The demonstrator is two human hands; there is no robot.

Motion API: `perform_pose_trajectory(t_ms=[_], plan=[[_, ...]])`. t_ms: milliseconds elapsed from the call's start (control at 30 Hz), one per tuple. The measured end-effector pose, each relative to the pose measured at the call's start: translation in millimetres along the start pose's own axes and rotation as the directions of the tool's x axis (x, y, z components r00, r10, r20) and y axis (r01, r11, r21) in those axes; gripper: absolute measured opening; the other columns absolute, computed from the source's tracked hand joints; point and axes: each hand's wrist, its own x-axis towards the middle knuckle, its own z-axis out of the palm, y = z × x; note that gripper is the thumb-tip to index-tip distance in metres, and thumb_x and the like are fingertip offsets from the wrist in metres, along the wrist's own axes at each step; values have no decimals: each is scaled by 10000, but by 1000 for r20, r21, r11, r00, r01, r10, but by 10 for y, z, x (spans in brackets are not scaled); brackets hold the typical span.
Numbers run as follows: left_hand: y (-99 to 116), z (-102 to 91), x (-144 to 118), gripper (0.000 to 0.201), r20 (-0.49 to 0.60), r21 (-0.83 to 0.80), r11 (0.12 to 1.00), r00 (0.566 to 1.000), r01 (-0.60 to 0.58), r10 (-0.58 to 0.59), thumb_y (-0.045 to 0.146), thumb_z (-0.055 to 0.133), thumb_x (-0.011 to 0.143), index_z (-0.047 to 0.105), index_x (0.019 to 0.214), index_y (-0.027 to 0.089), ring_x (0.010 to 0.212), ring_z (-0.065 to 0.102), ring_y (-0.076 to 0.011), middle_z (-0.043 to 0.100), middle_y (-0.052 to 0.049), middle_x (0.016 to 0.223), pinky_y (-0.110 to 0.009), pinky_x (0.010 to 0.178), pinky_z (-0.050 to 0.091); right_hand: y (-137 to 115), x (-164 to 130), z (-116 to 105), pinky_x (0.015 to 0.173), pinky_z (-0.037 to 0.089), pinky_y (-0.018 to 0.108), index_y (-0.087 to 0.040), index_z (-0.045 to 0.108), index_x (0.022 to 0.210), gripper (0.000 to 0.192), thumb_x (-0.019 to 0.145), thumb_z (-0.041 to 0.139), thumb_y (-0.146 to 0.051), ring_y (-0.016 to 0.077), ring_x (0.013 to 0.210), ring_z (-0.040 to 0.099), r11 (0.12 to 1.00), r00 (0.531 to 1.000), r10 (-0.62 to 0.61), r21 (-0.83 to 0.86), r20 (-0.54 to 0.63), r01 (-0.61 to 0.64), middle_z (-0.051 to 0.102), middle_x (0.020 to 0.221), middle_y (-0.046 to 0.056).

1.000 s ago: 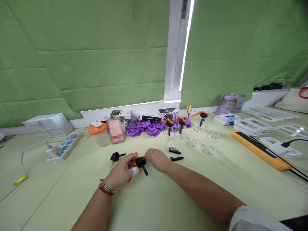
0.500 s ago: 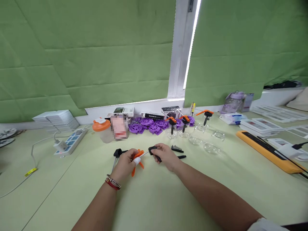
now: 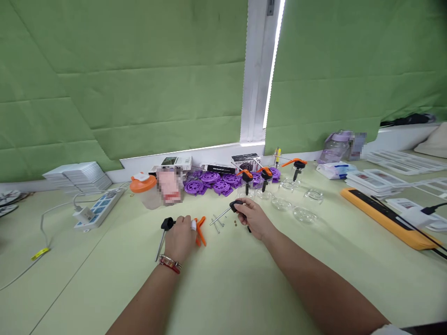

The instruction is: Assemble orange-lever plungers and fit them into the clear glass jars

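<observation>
My right hand grips a black-handled tool whose thin metal rod points down-left toward the table. My left hand rests palm down on the pale green table, a white-tipped finger touching an orange clip part. Just left of that hand lies another black knob with a metal stem. A few loose metal pins and tiny dark bits lie between my hands. A red and silver bracelet sits on my left wrist.
Behind my hands stand small glass jars, some with black-orange pump tops, purple plastic wheels, small boxes and an orange-lidded cup. A power strip lies left, white trays beyond it. An orange-yellow flat device and cables lie right.
My right hand pulled the black-handled rod out of the orange part and moved right. My left hand lowered the orange part to the table. Loose pins now lie between my hands.
</observation>
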Motion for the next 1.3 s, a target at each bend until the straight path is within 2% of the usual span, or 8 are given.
perform_pose_trajectory(t_ms=[133, 267, 367, 467, 567, 633, 967, 1300], plan=[[162, 7, -167, 384, -129, 6, 973, 964, -233, 232, 278, 345, 893, 471, 1230, 146, 916, 588, -247, 586, -146, 1123, -305, 677, 432, 72, -104, 165, 406, 258, 195, -170, 536, 917, 372, 672, 678, -412, 53, 438, 397, 997, 992, 55, -62, 116, -48, 514, 628, -45], [278, 39, -259, 500, 38, -50, 929, 929, -367, 369, 147, 387, 828, 380, 1328, 150, 852, 630, -249, 642, -138, 1058, -304, 674, 440, 150, -240, 329, 438, 316, 207, -168, 562, 951, 372, 710, 653, -436, 65, 468, 423, 986, 958, 75, -165, 278, -30, 513, 643, -39], [110, -90, -226, 494, 19, -143, 955, 964, -259, 265, 113, 363, 810, 407, 1299, 174, 769, 647, -234, 677, -106, 955, -288, 644, 438, 60, -187, 259, 535, 417, 245, -182, 543, 1117, 456, 772, 584, -476, 114, 622, 534, 935, 968, -74, -321, 239, 151, 585, 845, 30], [-291, -297, -161, 489, -109, -180, 983, 994, -43, 24, 176, 374, 819, 377, 1307, 185, 757, 647, -238, 684, -85, 902, -282, 636, 440, -190, 70, 18, 735, 474, 333, -201, 481, 1245, 528, 795, 559, -465, 196, 900, 557, 707, 905, -421, -602, 65, 372, 541, 1149, 103], [-753, -383, -120, 503, -125, -79, 974, 968, 211, -220, 201, 383, 801, 381, 1301, 140, 728, 644, -272, 675, -128, 895, -303, 601, 437, -448, 420, -232, 962, 372, 427, -162, 437, 1302, 548, 805, 553, -360, 282, 1195, 410, 408, 782, -621, -830, 54, 381, 450, 1304, 150], [-1002, -332, -109, 492, -99, -48, 946, 941, 319, -323, 222, 372, 809, 398, 1286, 106, 710, 644, -290, 666, -143, 810, -316, 584, 440, -532, 621, -330, 1007, 327, 442, -124, 380, 1339, 595, 801, 556, -307, 300, 1253, 358, 328, 806, -588, -889, 74, 321, 432, 1331, 178], [-1200, -46, -44, 479, -14, -9, 924, 924, 383, -383, 280, 346, 825, 408, 1244, 56, 781, 651, -337, 665, -208, 828, -356, 592, 450, -348, 911, -346, 638, 451, 314, -177, 442, 1158, 445, 756, 595, -293, 225, 758, 610, 439, 914, -389, -896, -120, 69, 619, 920, 99], [-801, -352, -161, 330, 3, 133, 942, 950, 309, -312, 301, 404, 785, 534, 1049, 152, 818, 613, -344, 640, -171, 966, -415, 610, 452, -788, 264, -178, 705, 436, 331, -193, 451, 1192, 519, 733, 609, -376, 208, 782, 561, 478, 764, -642, -812, -63, 335, 615, 943, 68]])
